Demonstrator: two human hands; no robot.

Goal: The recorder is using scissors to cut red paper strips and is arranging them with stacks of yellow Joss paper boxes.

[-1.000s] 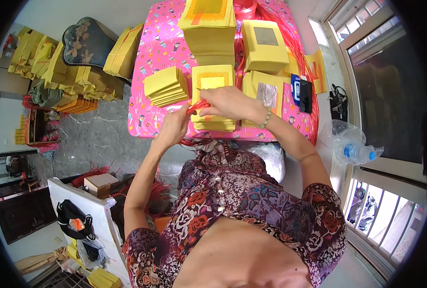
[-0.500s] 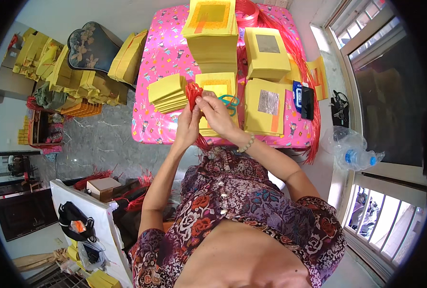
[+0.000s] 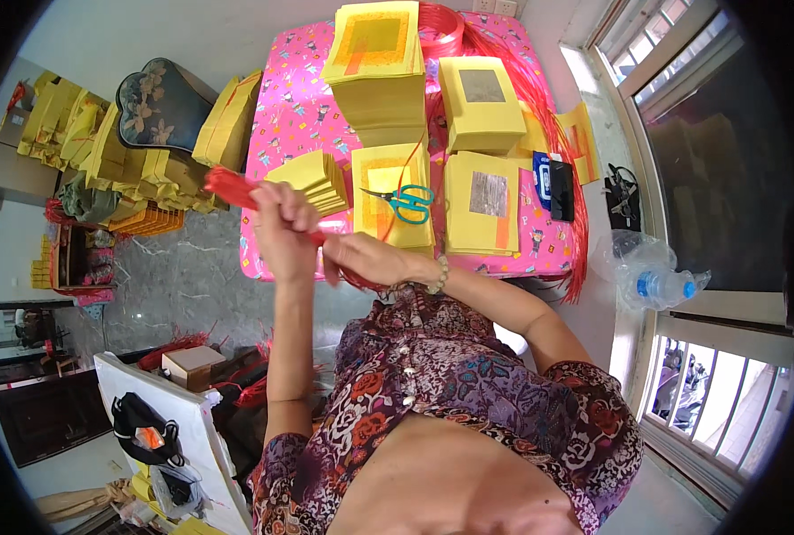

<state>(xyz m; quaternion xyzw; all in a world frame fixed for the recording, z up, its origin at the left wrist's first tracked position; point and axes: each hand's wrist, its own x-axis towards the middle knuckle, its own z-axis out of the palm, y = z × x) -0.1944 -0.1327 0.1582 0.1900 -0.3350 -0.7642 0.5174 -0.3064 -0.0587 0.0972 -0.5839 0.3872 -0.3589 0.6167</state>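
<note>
A bundle of red plastic strips (image 3: pixel 229 186) runs slantwise through my closed left hand (image 3: pixel 283 223), its folded end sticking out at the upper left. Lower along the bundle, my right hand (image 3: pixel 367 259) wraps round it, with loose strips trailing below; its fingertips are blurred. Both hands are just off the table's front edge. Green-handled scissors (image 3: pixel 408 203) lie on a stack of yellow paper (image 3: pixel 367 230) beyond my right hand. One thin red strip crosses that stack. A slanted pile of yellow paper (image 3: pixel 308 181) sits just past my left hand.
The table has a pink patterned cover (image 3: pixel 276 116). Tall yellow paper stacks (image 3: pixel 379 107) stand at its back, by a red strip coil (image 3: pixel 441 31). A dark phone (image 3: pixel 562 190) lies at the right. A plastic bottle (image 3: pixel 664 283) is near the window; a padded chair (image 3: pixel 160 107) stands left.
Both hands have moved left and toward me with the red bundle, off the paper stacks. My left hand now grips it in a fist, and the scissors are uncovered.
</note>
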